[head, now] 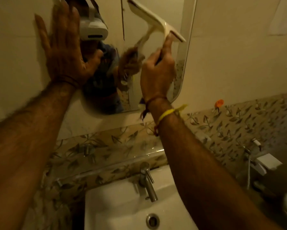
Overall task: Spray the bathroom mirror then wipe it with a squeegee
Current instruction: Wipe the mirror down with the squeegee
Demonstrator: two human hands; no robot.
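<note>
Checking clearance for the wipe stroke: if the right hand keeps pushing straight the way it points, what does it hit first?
The right hand points up and into the wall, gripping the squeegee. Its blade seems already on the mirror, so the glass comes first. Sliding on upward, nothing else shows before the picture's top edge; depth is unclear.

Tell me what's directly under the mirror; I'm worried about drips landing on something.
Below the mirror come leaf-patterned tiles, a clear glass shelf, then the tap and white sink. The forearms cover parts of the shelf and sink, so anything there is hidden.
</note>
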